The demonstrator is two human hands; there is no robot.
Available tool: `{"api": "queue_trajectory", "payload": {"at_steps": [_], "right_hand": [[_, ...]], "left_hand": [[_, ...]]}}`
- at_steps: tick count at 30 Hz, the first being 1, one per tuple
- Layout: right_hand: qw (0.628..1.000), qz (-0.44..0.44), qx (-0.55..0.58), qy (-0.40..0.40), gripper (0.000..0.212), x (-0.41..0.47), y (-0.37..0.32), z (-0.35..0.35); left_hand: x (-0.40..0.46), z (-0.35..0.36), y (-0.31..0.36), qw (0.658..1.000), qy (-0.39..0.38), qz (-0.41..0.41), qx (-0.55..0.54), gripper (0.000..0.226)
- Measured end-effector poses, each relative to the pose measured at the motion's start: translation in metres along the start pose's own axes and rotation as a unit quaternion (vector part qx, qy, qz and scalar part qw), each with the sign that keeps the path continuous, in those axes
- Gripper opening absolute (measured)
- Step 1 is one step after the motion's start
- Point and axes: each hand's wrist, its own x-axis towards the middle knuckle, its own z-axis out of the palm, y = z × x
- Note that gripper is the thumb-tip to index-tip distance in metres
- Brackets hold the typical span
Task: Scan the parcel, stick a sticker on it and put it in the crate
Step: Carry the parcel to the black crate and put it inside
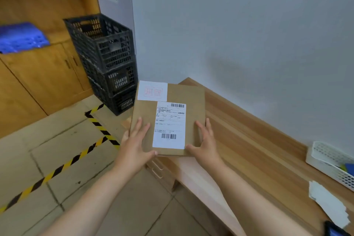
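Note:
A flat brown cardboard parcel (191, 97) is held in the air over the left end of the wooden desk (249, 140). It carries a white shipping label (169, 124) with barcodes and a white sticker (152, 91) with a red stamp at its far left corner. My left hand (137, 140) grips the parcel's near left edge. On the near right edge, my right hand (205, 143) holds it too. A stack of black plastic crates (107, 59) stands on the floor to the far left, the top one open.
A white mesh basket (329, 161) and a sheet of white sticker backing (327, 203) lie at the desk's right. A dark device (335, 229) peeks in at the bottom right. Yellow-black tape (76, 159) marks the floor. Wooden cabinets (38, 74) with a blue tray (19, 38) stand on the left.

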Motion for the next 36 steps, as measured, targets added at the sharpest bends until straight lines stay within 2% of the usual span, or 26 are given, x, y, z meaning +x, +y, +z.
{"api": "queue_trajectory", "payload": {"at_steps": [8, 13, 22, 29, 36], "right_hand": [[0.995, -0.065, 0.016, -0.068, 0.081, 0.053, -0.116, 0.151], [0.989, -0.103, -0.006, -0.107, 0.082, 0.085, -0.163, 0.22], [0.979, -0.137, -0.063, -0.138, 0.082, 0.173, -0.211, 0.302], [0.97, -0.177, -0.08, -0.142, 0.077, 0.281, -0.262, 0.357], [0.968, -0.181, -0.069, -0.16, 0.075, 0.395, -0.317, 0.409]], "left_hand": [[0.032, -0.144, -0.121, 0.998, 0.049, -0.047, -0.013, 0.088], [0.051, -0.2, -0.184, 0.995, 0.07, -0.076, -0.015, 0.089], [0.118, -0.256, -0.25, 0.989, 0.102, -0.106, -0.004, 0.087], [0.222, -0.308, -0.295, 0.987, 0.128, -0.093, -0.004, 0.086], [0.331, -0.375, -0.321, 0.983, 0.143, -0.109, 0.032, 0.085]]}}
